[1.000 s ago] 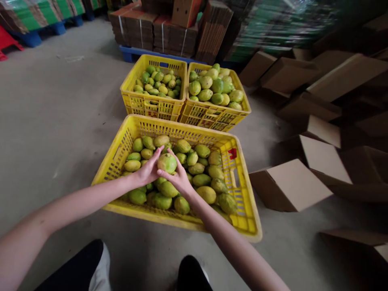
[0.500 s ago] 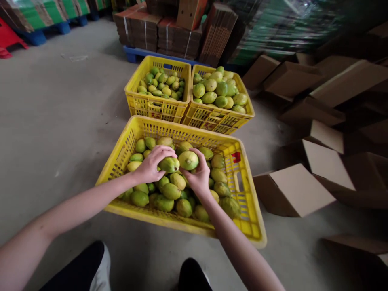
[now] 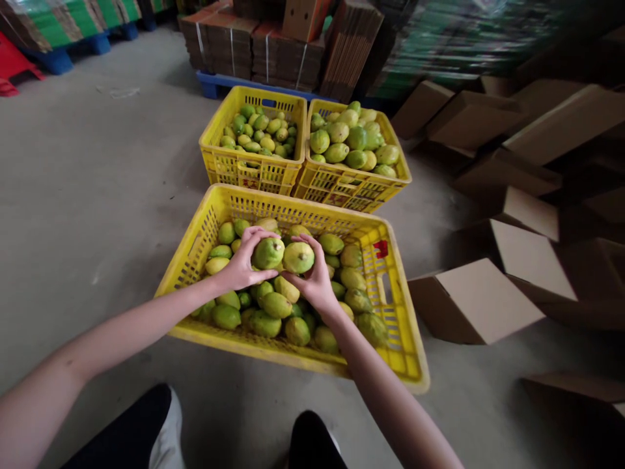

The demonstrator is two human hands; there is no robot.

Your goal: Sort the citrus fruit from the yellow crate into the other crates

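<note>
My left hand [image 3: 243, 262] is closed around a green lemon [image 3: 267, 254], its stem end facing me. My right hand [image 3: 316, 279] grips a second, yellower lemon [image 3: 299, 258] close beside the first. Both are held over a large yellow plastic crate [image 3: 288, 359], which holds many green and yellow lemons [image 3: 276, 305] in a loose layer. Fingers wrap the outer sides of each fruit, and the far fingertips are partly hidden behind them.
Behind the large crate stand a yellow crate of smaller lemons [image 3: 251, 174] and another heaped with bigger ones [image 3: 351, 185]. Cardboard boxes [image 3: 483, 303] lie on the floor at right. Bundled flat cartons [image 3: 219, 49] sit on a blue pallet [image 3: 209, 85] at the back.
The lemon in my left hand has turned so its stem end now faces me. Both hands have shifted slightly left, still holding their lemons.
</note>
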